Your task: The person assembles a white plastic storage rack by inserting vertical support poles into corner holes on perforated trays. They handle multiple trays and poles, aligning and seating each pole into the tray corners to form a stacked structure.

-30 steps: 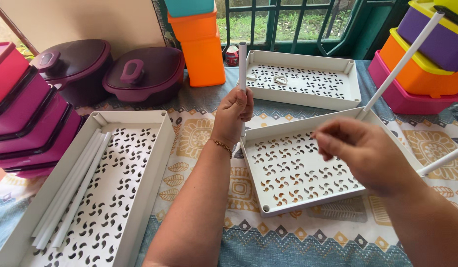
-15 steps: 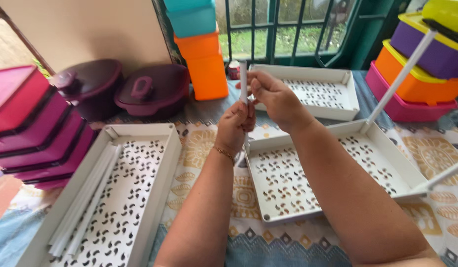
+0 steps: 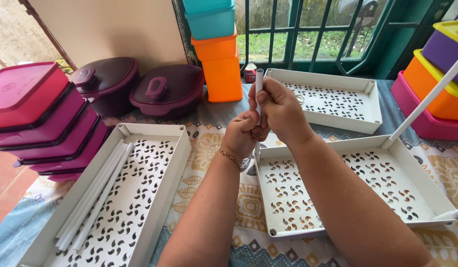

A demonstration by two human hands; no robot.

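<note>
Both hands grasp one upright white tube. The right hand is clenched around its upper part, the left hand, with a gold bracelet at the wrist, around it just below. The tube stands at the far left corner of a white perforated tray on the patterned table. Another tray to the left holds loose white tubes. Purple pots sit behind.

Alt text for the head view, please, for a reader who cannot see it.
Both hands, left hand and right hand, grip an upright white tube at the near-left corner of a white perforated tray. More white tubes lie in a second tray on the left; stacked coloured containers stand around the patterned tablecloth.
</note>
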